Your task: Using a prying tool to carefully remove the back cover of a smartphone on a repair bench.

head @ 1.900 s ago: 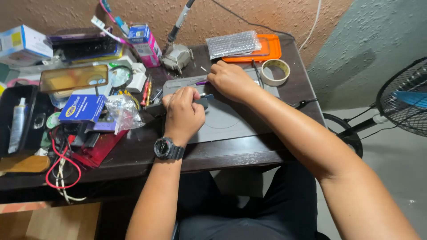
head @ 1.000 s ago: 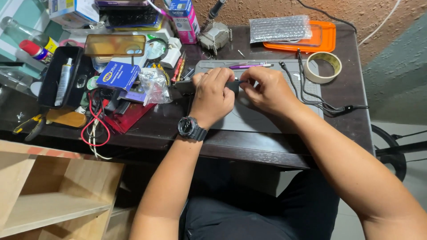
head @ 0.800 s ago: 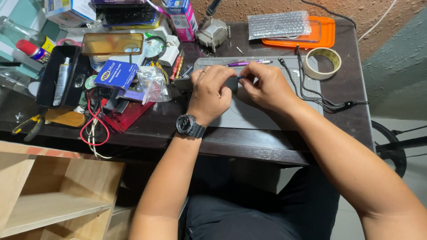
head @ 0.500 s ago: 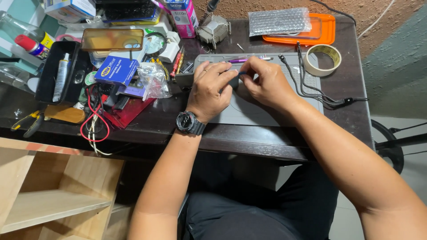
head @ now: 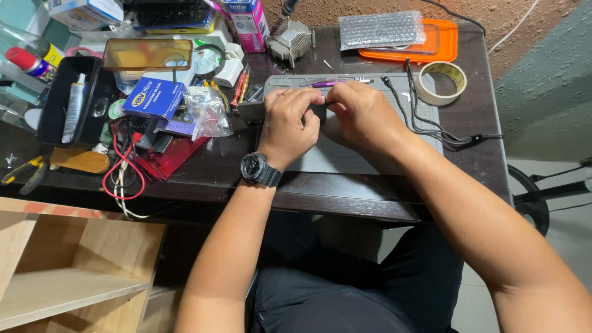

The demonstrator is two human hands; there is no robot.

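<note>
Left hand and right hand both clamped on a small dark device, steadying it flat on the grey mat, mid-counter. Purple tool lies just beyond.

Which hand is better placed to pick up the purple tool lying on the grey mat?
Right. The right hand sits just below the purple tool; the left hand grips the dark device.
</note>
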